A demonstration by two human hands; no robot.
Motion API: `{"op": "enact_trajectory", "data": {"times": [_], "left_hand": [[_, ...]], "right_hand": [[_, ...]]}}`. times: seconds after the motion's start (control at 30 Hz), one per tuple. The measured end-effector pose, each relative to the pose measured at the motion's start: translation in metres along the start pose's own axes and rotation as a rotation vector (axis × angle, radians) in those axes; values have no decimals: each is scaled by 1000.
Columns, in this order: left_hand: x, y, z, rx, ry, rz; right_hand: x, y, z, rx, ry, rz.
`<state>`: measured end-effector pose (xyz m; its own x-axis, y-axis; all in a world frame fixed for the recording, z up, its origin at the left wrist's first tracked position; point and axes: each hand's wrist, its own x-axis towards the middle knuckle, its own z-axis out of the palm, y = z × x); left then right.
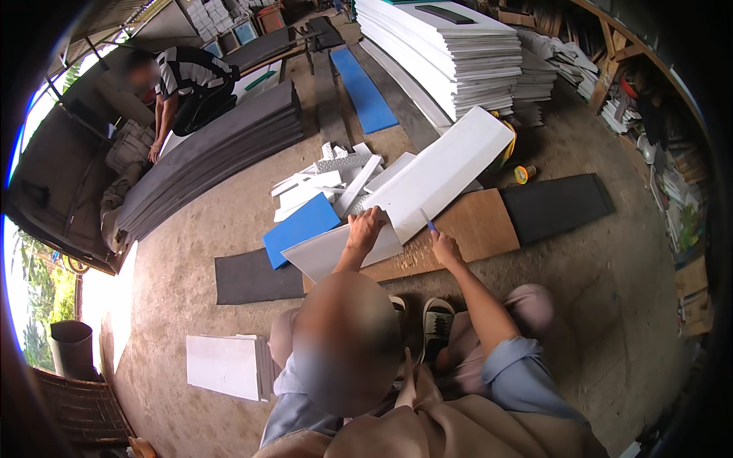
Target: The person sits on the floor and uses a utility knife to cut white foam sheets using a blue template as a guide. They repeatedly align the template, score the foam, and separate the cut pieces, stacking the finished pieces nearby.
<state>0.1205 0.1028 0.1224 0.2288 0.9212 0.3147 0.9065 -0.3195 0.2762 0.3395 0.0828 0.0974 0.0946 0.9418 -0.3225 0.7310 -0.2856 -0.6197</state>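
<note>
My left hand has its fingers bent over the upper edge of a short white foam piece, which tilts up off the work surface. Against its right end lies a long white foam sheet that slants away to the far right. My right hand is closed round the handle of a knife, its thin blade pointing up at the near edge of the long sheet. Beneath the foam is a brown wooden board on the floor. A blurred round patch covers part of my left arm.
Foam offcuts and a blue sheet lie beyond my left hand. Black mats extend from the board. White sheets are stacked at far right, dark sheets at left, where another person crouches. Cut white pieces sit near left.
</note>
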Motion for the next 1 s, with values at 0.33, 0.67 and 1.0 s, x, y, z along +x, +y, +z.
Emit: {"op": "enact_trajectory", "data": {"times": [0.33,0.67,1.0], "left_hand": [[36,-6,-115,-554,49,-90],[-35,-65,-86,-244,349,-873],[-144,-123,0,-932,382,-910]], "right_hand": [[5,-67,-37,338,57,-607],[-10,-65,-31,929,173,-162],[41,6,75,1045,-37,192]]}}
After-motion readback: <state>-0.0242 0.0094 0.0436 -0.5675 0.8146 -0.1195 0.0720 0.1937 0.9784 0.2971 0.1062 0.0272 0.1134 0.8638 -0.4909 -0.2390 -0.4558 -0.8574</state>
